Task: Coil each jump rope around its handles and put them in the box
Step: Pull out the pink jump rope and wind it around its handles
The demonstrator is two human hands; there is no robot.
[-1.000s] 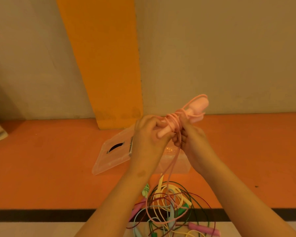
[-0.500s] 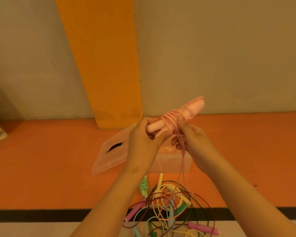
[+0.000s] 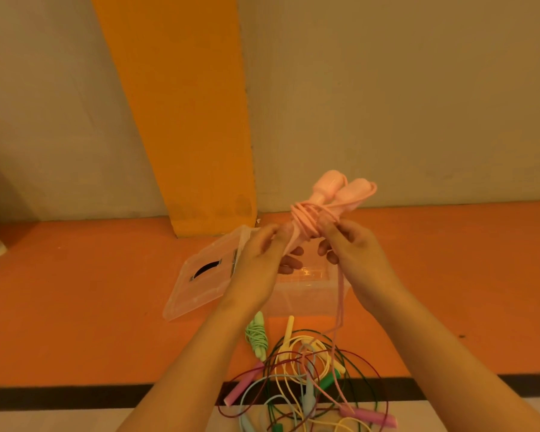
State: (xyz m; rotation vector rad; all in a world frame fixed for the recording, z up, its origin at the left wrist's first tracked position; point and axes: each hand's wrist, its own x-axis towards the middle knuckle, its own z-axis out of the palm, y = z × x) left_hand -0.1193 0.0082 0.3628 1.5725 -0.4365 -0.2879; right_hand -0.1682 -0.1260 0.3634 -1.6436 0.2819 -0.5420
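Head view shows your left hand (image 3: 259, 260) clamped on the paired pink handles (image 3: 334, 194) while your right hand (image 3: 353, 254) pinches the pink cord (image 3: 340, 304), several turns already wound on and a long tail hanging toward 6 o'clock. One green rope (image 3: 256, 335) lies coiled on the floor at 7 o'clock of the clear box (image 3: 306, 294), apparently not boxed yet. A tangle of loose ropes (image 3: 306, 388) at 6 o'clock remains untouched, so most of the job looks ahead of you.

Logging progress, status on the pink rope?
Left hand grips pink handles. Right hand feeds cord, part wound. Box open below, nothing blocking.
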